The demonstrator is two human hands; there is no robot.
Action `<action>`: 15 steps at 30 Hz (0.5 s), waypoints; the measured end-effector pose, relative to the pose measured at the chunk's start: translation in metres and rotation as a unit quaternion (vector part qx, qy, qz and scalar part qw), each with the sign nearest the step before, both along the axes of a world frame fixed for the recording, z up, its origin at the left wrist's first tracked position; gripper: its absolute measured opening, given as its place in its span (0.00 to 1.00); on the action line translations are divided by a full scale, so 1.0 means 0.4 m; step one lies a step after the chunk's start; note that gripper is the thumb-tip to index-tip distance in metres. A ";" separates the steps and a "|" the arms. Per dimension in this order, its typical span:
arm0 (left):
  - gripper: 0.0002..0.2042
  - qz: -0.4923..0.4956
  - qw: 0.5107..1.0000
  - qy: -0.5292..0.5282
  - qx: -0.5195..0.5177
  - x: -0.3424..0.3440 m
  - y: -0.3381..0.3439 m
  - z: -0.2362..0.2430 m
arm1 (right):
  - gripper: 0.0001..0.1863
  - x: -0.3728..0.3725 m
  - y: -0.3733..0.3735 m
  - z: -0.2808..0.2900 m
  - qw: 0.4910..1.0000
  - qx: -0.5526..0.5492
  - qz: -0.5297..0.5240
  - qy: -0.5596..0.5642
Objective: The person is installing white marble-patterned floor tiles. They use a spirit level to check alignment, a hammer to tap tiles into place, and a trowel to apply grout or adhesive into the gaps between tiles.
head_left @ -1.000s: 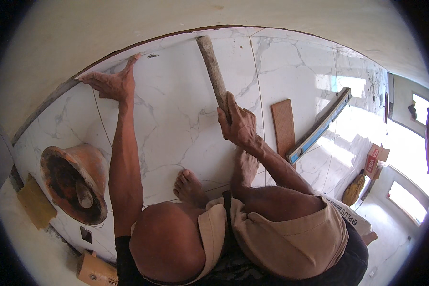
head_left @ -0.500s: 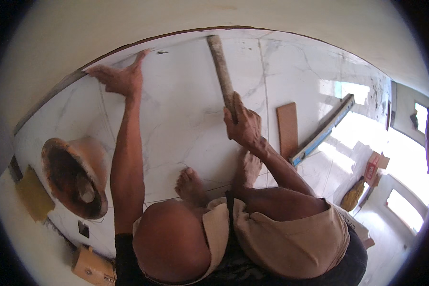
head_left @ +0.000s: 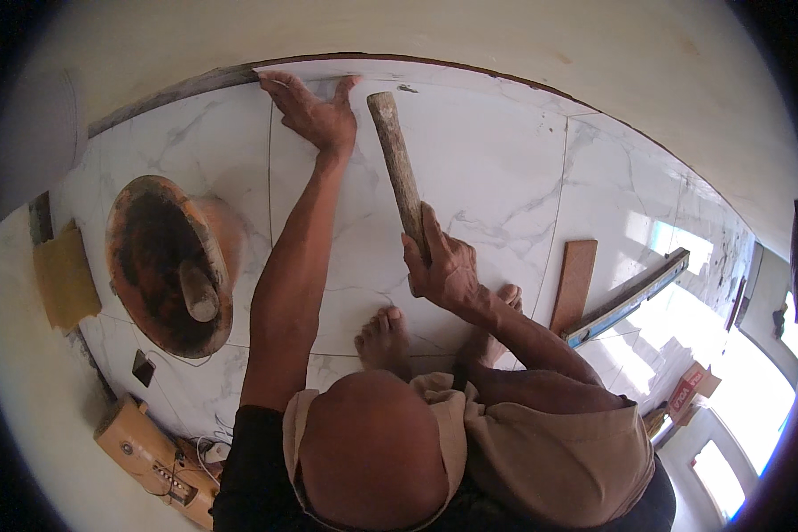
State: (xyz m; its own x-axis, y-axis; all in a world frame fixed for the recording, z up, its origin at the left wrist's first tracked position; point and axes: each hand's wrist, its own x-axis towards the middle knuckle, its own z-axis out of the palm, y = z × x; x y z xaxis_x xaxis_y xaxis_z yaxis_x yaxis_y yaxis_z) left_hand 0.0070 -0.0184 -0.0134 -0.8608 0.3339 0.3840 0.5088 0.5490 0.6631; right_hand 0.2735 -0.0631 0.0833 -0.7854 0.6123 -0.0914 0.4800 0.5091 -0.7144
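Observation:
My left hand is spread with its fingers against the left end of a white marbled skirting tile at the foot of the wall. In my right hand is a round, worn wooden stick, like a tool handle, gripped near its lower end. Its far end points at the skirting and stands a little short of it. Whatever joins the stick below my fist is hidden. My bare feet rest on the marbled floor tiles between my hands and my bent knees.
Left of my arm, a mortar-stained bucket lies tilted, a round-ended tool inside. Beyond are cardboard, a small dark flat object and a tan box with wires. At right: brown strip, spirit level, red-and-white carton.
My view has swung left, so things appear shifted right. The stick's far end has drawn back slightly from the skirting. My left hand stays at the skirting's left end.

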 end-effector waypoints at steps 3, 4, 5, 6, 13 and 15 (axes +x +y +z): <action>0.63 -0.008 1.000 -0.008 0.002 0.006 -0.001 0.006 | 0.31 -0.021 -0.006 -0.003 1.000 -0.010 -0.015 0.000; 0.63 -0.007 1.000 -0.007 -0.001 0.005 0.000 0.004 | 0.32 -0.039 0.010 -0.003 0.999 -0.024 -0.032 -0.010; 0.63 -0.006 1.000 -0.004 -0.006 0.002 0.000 0.001 | 0.32 -0.050 0.018 -0.004 0.998 -0.039 -0.049 -0.020; 0.63 -0.004 1.000 -0.002 -0.010 0.000 -0.002 -0.003 | 0.32 -0.052 0.018 -0.006 0.998 -0.032 -0.046 -0.021; 0.61 0.002 0.999 -0.010 -0.032 0.006 0.004 0.006 | 0.31 -0.039 0.018 0.015 0.997 -0.041 -0.040 -0.060; 0.60 -0.003 0.999 -0.008 -0.032 0.010 0.003 0.013 | 0.31 -0.037 0.022 0.005 0.997 -0.026 -0.043 -0.066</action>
State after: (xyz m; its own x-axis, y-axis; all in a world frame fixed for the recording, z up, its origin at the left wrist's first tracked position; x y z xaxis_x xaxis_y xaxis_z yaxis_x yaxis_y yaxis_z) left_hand 0.0111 -0.0172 -0.0082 -0.8647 0.3627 0.3474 0.5015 0.5871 0.6355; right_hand 0.2589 -0.0542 0.0853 -0.7089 0.6692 -0.2227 0.6115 0.4259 -0.6668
